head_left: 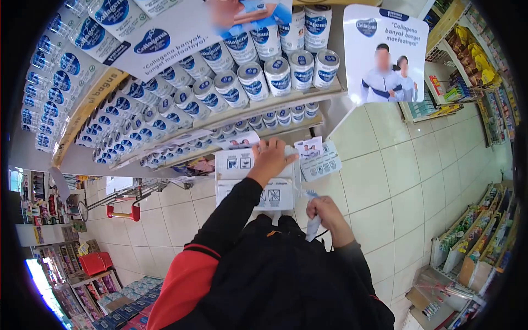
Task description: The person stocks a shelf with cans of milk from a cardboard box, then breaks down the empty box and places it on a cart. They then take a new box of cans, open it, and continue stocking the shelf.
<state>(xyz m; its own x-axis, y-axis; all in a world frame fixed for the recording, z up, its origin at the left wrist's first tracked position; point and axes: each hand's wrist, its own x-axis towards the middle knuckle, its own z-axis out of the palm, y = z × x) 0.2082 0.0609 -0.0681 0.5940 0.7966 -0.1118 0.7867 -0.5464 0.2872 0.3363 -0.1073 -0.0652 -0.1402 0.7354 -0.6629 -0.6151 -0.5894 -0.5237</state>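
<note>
A white carton [256,188] with dark printed symbols is in front of my body, below the shelf of cans. My left hand [270,160] lies on the carton's upper part, fingers bent over its top near the right edge. To the right of the carton, my right hand [324,213] is closed around a pale grey tool [313,226] with a dark cord or strap hanging by it. Beyond the carton's right side is another white printed carton [320,162], with a small picture card [309,147] at its top.
Rows of white and blue cans [253,81] fill the shelves ahead and left. A poster [386,60] hangs at the upper right. A trolley with a red handle [123,214] stands at left. Stocked racks [473,231] line the right, over a tiled floor [379,181].
</note>
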